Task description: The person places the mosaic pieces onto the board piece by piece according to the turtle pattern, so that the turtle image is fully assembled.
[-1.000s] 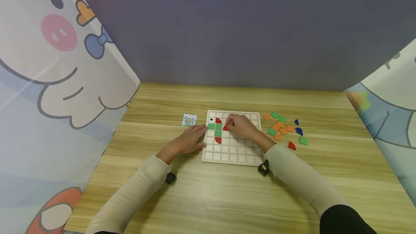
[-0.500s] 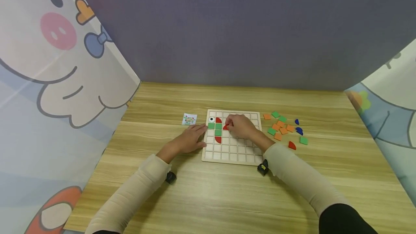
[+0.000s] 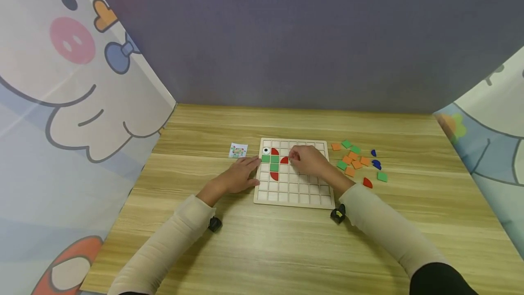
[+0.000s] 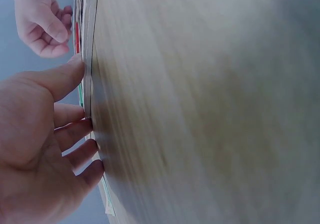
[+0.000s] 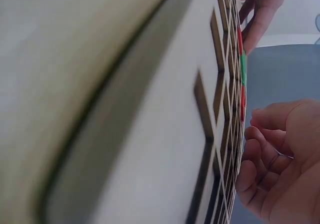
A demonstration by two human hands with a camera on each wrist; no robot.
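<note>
A wooden grid board (image 3: 294,198) lies on the table. In its upper left cells sit an eye tile (image 3: 266,150), several green squares (image 3: 274,167), and red quarter-circle pieces above (image 3: 274,152) and below (image 3: 274,176). My left hand (image 3: 236,177) rests along the board's left edge, thumb and fingers apart, touching the rim in the left wrist view. Just right of another red quarter-circle piece (image 3: 284,160), which lies in a cell, my right hand (image 3: 309,160) hovers over the board. Its fingers (image 5: 253,149) are loosely curled, with nothing seen between them.
Right of the board are scattered orange squares (image 3: 356,165), green squares (image 3: 382,176), blue pieces (image 3: 376,164) and a loose red quarter-circle piece (image 3: 367,182). A small printed card (image 3: 238,150) lies left of the board. A grey panel (image 3: 303,49) stands behind the table.
My right hand has let go of the red quarter-circle piece and shifted slightly right, leaving the piece in its cell. The left hand stays at the board's edge.
</note>
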